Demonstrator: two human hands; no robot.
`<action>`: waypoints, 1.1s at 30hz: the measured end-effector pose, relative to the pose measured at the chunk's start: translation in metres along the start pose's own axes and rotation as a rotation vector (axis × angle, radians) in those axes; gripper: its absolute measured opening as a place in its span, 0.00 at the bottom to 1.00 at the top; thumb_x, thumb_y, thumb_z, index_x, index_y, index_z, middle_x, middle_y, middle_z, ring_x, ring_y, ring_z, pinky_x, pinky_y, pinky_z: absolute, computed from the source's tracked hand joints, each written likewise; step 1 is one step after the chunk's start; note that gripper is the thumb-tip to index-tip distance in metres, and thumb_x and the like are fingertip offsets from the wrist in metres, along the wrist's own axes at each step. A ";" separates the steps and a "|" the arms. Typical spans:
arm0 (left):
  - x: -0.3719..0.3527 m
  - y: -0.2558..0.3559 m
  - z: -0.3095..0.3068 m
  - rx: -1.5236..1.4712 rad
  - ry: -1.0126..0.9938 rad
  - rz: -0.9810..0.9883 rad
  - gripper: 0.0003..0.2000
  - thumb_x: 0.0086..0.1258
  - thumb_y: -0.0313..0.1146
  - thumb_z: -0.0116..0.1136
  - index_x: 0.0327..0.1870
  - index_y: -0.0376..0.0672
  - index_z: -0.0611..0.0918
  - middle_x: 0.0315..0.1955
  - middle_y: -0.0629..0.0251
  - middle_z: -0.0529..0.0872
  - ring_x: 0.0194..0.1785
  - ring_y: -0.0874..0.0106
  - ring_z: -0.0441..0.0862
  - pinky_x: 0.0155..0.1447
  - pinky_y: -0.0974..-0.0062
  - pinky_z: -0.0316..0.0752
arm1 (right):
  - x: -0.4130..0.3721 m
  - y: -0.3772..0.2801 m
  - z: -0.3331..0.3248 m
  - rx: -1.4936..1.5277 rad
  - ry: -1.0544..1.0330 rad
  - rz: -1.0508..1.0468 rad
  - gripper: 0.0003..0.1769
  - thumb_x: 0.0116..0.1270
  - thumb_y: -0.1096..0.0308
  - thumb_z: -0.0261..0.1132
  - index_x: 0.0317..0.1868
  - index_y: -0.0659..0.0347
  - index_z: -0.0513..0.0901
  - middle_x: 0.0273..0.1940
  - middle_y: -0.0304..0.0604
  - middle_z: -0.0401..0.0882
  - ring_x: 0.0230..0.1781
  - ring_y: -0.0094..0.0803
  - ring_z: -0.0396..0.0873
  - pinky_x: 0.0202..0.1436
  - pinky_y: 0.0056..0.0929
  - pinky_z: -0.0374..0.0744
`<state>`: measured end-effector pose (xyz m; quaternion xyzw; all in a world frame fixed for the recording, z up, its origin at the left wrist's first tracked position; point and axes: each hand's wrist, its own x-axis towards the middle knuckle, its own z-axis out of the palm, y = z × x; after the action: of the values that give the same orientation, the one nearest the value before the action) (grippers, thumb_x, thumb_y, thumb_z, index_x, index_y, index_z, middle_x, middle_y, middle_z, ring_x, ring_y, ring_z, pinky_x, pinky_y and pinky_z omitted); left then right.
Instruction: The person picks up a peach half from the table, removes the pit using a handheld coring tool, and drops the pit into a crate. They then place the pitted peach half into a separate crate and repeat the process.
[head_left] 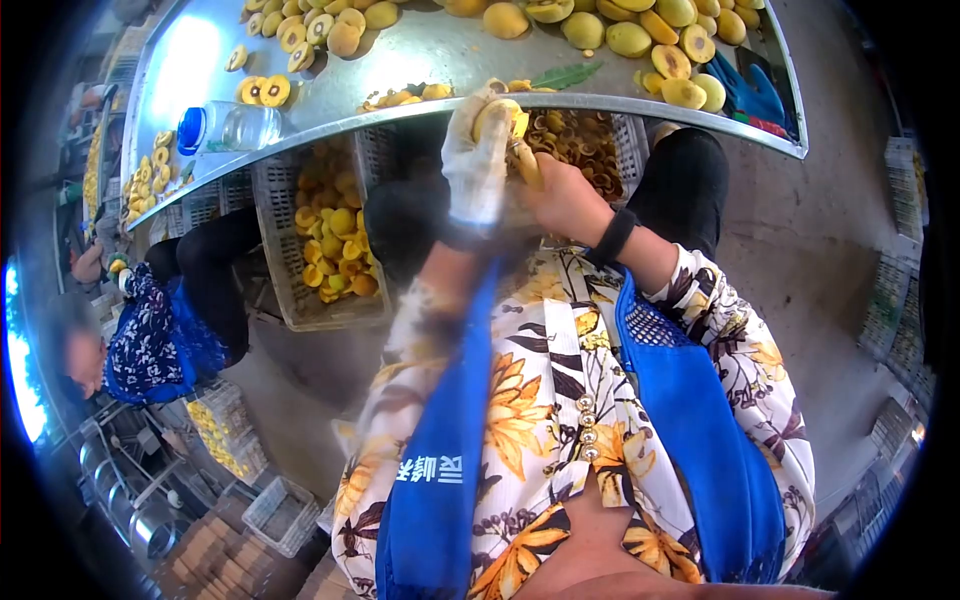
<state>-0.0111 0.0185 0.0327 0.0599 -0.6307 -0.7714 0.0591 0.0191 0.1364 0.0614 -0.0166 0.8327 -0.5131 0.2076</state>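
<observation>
My left hand (472, 165), in a white glove, is closed around a yellow peach (491, 120) just over the table's near edge. My bare right hand (565, 198), with a black band at the wrist, grips a yellow-handled tool (527, 166) held against the peach. The tool's working end is hard to make out. Beyond my hands, peach scraps (437, 91) and a green leaf (567, 76) lie along the metal table (420, 60). Halved peaches (697, 43), some with pits showing, are heaped at the back right.
A blue-capped clear bottle (245, 128) lies at the table's left. Blue gloves (748, 93) rest at its right corner. Below the edge stand a crate (335, 318) of peach pieces and another with brownish scraps (578, 145). A co-worker (160, 335) sits at the left.
</observation>
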 end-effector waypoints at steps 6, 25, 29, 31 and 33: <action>0.017 -0.030 -0.032 -0.200 -0.039 -0.222 0.16 0.70 0.36 0.54 0.51 0.34 0.75 0.41 0.59 0.81 0.41 0.71 0.79 0.43 0.76 0.76 | 0.002 -0.006 0.000 0.463 -0.343 0.328 0.07 0.64 0.66 0.57 0.34 0.61 0.70 0.21 0.36 0.70 0.10 0.19 0.65 0.12 0.21 0.66; 0.010 0.004 -0.029 -0.548 -0.045 -0.762 0.18 0.67 0.49 0.54 0.38 0.40 0.77 0.25 0.57 0.81 0.23 0.61 0.79 0.26 0.69 0.76 | -0.008 -0.003 0.028 0.753 -0.494 0.424 0.03 0.63 0.73 0.55 0.34 0.60 0.68 0.20 0.35 0.68 0.11 0.19 0.62 0.13 0.20 0.64; 0.010 0.014 -0.030 -0.575 -0.002 -0.740 0.18 0.67 0.49 0.53 0.40 0.41 0.76 0.25 0.58 0.80 0.23 0.62 0.79 0.23 0.72 0.75 | -0.010 -0.004 0.039 0.628 -0.339 0.277 0.04 0.60 0.72 0.55 0.29 0.63 0.71 0.17 0.36 0.69 0.10 0.23 0.66 0.12 0.23 0.66; 0.013 0.001 -0.037 -0.556 0.045 -0.710 0.18 0.67 0.49 0.52 0.41 0.41 0.75 0.26 0.58 0.81 0.23 0.64 0.78 0.22 0.75 0.74 | -0.008 -0.001 0.044 0.566 -0.314 0.218 0.03 0.61 0.72 0.56 0.33 0.61 0.70 0.18 0.35 0.70 0.11 0.21 0.66 0.12 0.21 0.66; 0.022 -0.005 -0.056 -0.689 0.251 -0.765 0.19 0.68 0.51 0.50 0.40 0.41 0.74 0.26 0.58 0.80 0.23 0.67 0.78 0.21 0.78 0.72 | -0.005 0.009 0.057 0.348 -0.060 -0.124 0.04 0.61 0.71 0.56 0.33 0.62 0.71 0.18 0.36 0.70 0.10 0.21 0.67 0.12 0.21 0.67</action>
<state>-0.0239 -0.0379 0.0162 0.3547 -0.2618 -0.8873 -0.1352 0.0464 0.0934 0.0329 -0.0470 0.7221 -0.6605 0.2001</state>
